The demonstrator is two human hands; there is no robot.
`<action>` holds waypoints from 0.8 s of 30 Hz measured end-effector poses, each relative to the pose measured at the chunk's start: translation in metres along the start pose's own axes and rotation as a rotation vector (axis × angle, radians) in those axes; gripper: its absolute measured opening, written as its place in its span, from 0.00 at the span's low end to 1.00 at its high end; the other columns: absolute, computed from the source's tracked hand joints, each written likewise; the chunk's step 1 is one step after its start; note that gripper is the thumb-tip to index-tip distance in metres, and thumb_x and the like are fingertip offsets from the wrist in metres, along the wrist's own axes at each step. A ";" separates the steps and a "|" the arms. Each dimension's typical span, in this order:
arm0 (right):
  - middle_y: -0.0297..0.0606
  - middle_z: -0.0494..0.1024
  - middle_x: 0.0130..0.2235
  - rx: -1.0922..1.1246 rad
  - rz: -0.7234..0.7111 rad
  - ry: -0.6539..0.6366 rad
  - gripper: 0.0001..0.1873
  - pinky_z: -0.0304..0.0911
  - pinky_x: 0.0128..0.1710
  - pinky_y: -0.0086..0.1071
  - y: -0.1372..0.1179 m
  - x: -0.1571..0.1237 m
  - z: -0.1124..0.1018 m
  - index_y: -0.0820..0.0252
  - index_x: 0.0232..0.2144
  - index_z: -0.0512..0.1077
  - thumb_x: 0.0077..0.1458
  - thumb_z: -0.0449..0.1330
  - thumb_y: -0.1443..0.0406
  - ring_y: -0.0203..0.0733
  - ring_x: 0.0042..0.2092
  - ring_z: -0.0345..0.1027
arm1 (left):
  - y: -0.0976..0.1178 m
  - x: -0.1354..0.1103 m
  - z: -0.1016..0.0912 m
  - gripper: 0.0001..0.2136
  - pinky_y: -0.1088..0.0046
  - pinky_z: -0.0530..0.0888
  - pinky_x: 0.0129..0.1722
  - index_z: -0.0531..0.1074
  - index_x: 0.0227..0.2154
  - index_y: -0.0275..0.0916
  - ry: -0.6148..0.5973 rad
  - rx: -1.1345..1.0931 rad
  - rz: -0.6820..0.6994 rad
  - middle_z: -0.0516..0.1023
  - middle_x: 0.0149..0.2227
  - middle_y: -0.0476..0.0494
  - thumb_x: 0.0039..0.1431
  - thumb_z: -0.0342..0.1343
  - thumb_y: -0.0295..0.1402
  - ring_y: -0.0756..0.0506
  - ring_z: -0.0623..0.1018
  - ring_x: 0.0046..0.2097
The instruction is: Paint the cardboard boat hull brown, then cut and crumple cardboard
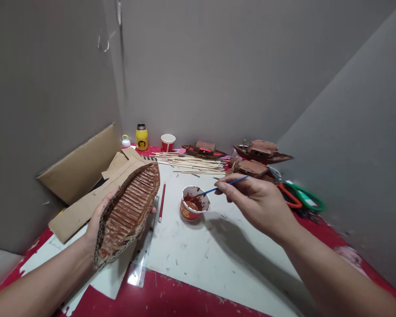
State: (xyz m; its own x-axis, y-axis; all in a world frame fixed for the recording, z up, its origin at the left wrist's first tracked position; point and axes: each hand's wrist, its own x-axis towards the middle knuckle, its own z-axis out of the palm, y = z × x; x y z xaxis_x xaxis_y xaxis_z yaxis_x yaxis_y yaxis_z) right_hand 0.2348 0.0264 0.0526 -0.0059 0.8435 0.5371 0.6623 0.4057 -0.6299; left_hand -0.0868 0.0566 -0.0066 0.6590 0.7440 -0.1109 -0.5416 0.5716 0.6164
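The left hand point(95, 222) holds a brown cardboard boat point(130, 207) over the left side of the red bench point(171, 296), its fingers curled around the sides. The boat hides part of a clear ruler point(139, 270). The right hand point(259, 204) pinches a blue brush point(233, 182) in its fingers, the tip at a paint cup point(195, 216). Brown paint point(192, 205) sits inside; the cup's yellow mark is too small to read. Behind are thin sticks point(201, 164), more brown boats point(260, 149) and a yellow bottle point(141, 135) with a dark animal face.
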 end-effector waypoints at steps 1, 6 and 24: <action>0.36 0.79 0.26 -0.005 0.008 0.028 0.17 0.61 0.22 0.30 -0.001 -0.001 -0.003 0.59 0.27 0.76 0.60 0.61 0.54 0.36 0.23 0.67 | 0.000 0.001 -0.001 0.27 0.65 0.81 0.37 0.74 0.54 0.27 -0.012 -0.016 -0.003 0.82 0.47 0.24 0.67 0.48 0.46 0.38 0.85 0.39; 0.33 0.75 0.21 -0.014 0.019 0.062 0.15 0.60 0.20 0.28 -0.004 -0.006 -0.011 0.59 0.27 0.76 0.59 0.62 0.55 0.35 0.21 0.65 | 0.000 0.002 -0.005 0.24 0.65 0.80 0.41 0.73 0.55 0.28 -0.068 -0.097 -0.076 0.83 0.46 0.27 0.67 0.48 0.42 0.39 0.84 0.42; 0.34 0.80 0.28 0.587 0.042 0.278 0.02 0.68 0.22 0.30 -0.065 -0.017 0.006 0.53 0.32 0.80 0.58 0.68 0.63 0.37 0.26 0.73 | -0.005 -0.001 0.010 0.28 0.74 0.77 0.28 0.80 0.45 0.31 -0.141 -0.036 -0.392 0.85 0.42 0.33 0.66 0.43 0.49 0.45 0.84 0.31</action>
State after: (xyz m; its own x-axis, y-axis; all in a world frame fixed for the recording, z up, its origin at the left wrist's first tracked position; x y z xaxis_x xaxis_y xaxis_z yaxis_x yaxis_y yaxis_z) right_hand 0.1875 -0.0122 0.0804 0.2578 0.7723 0.5806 0.1377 0.5654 -0.8132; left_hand -0.0798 0.0493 -0.0012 0.8825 0.4143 -0.2227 -0.2515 0.8158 0.5207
